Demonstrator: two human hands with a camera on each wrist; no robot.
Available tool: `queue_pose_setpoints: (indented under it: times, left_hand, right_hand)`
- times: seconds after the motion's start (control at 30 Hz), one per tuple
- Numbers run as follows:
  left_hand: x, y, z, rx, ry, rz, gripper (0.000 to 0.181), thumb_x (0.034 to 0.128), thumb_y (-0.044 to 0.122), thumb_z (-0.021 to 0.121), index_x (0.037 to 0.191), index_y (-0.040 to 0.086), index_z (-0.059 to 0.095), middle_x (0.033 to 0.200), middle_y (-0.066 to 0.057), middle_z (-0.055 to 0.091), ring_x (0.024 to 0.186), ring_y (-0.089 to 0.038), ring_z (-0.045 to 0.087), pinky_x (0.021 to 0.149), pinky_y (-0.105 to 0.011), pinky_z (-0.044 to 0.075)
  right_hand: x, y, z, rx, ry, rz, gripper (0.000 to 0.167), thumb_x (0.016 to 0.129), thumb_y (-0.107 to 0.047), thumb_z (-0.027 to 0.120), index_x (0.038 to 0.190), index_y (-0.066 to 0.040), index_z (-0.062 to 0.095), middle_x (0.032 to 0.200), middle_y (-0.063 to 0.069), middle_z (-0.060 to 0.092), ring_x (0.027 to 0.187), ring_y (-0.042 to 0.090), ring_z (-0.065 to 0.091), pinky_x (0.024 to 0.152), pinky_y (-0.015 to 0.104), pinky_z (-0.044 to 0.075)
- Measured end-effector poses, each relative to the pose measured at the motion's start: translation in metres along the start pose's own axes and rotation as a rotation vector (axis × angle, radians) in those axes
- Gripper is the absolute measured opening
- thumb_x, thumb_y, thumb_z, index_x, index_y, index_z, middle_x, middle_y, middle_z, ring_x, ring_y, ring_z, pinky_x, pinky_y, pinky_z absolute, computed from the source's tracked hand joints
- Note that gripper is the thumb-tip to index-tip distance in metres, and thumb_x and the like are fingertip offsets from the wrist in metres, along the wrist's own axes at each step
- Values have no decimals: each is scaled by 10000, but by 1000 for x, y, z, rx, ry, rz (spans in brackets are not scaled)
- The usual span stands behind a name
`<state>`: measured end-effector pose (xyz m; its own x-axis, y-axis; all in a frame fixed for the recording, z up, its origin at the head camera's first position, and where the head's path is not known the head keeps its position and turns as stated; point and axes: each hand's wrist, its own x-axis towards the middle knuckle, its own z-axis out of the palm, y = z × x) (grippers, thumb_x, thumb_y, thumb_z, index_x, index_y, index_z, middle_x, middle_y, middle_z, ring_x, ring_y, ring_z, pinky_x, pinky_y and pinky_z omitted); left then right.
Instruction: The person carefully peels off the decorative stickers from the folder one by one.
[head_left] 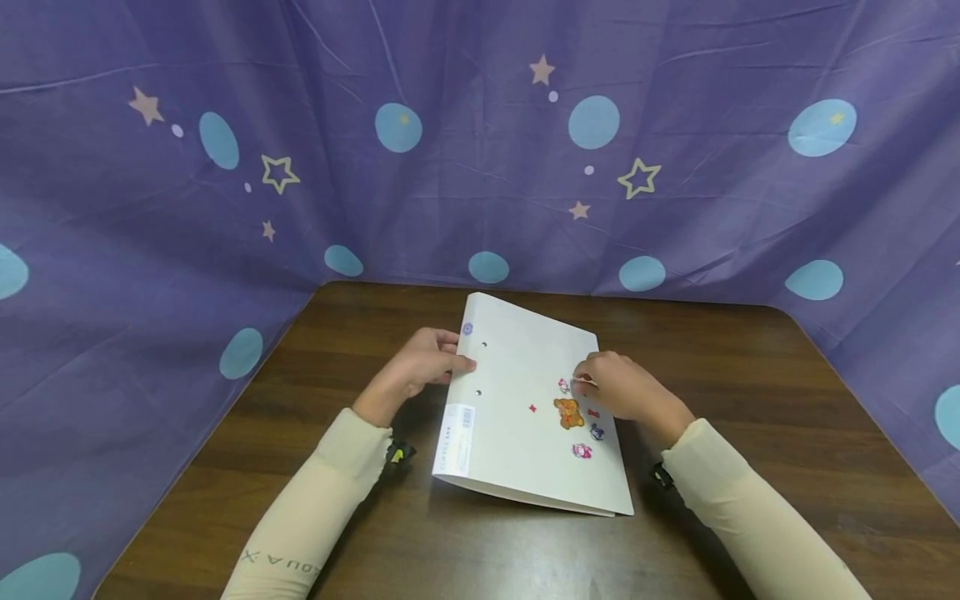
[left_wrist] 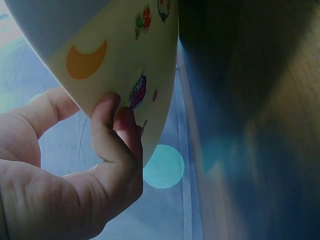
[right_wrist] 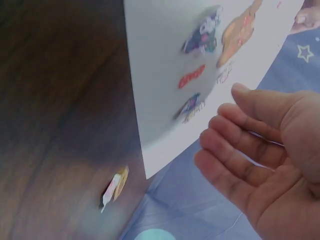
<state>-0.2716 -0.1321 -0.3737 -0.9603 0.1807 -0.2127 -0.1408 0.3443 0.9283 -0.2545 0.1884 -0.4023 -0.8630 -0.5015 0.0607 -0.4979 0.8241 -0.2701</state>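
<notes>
A white folder (head_left: 525, 354) with stickers on its cover is tilted up from the table. My left hand (head_left: 420, 365) grips its left spine edge, thumb on the cover. In the left wrist view, the fingers curl against its other, yellowish face, which bears an orange crescent (left_wrist: 86, 61) and small stickers. My right hand (head_left: 626, 387) hovers by the cover's right edge, fingers loosely bent; the right wrist view shows nothing held. Around it on the cover are a brown bear sticker (head_left: 568, 413), a red sticker (right_wrist: 191, 76) and several small character stickers.
The dark wooden table (head_left: 360, 325) lies under the folder. A small sticker-like piece (right_wrist: 115, 187) lies on the table beyond the folder's corner. Purple curtain cloth (head_left: 480, 192) with stars and blue dots hangs behind and at both sides.
</notes>
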Motion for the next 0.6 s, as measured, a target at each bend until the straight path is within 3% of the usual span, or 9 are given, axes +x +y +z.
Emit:
queue_pose_setpoints:
  times: [0.27, 0.6]
  left_hand:
    - [-2, 2, 1, 4, 1, 0, 530, 868, 18, 784, 1337, -76, 556, 1168, -199, 689, 932, -264, 698, 790, -371, 603]
    - [0, -1, 0, -4, -3, 0, 540, 863, 9, 786, 1338, -87, 547, 1164, -204, 689, 917, -258, 700, 781, -370, 602]
  right_hand:
    - [1, -7, 6, 12, 18, -82, 128, 944, -178, 757, 1038, -90, 759, 860, -32, 616, 734, 112, 521, 652, 277, 491]
    - [6, -9, 13, -45, -6, -95, 102, 965, -164, 730, 1028, -88, 756, 839, -36, 601, 716, 114, 504, 646, 276, 479]
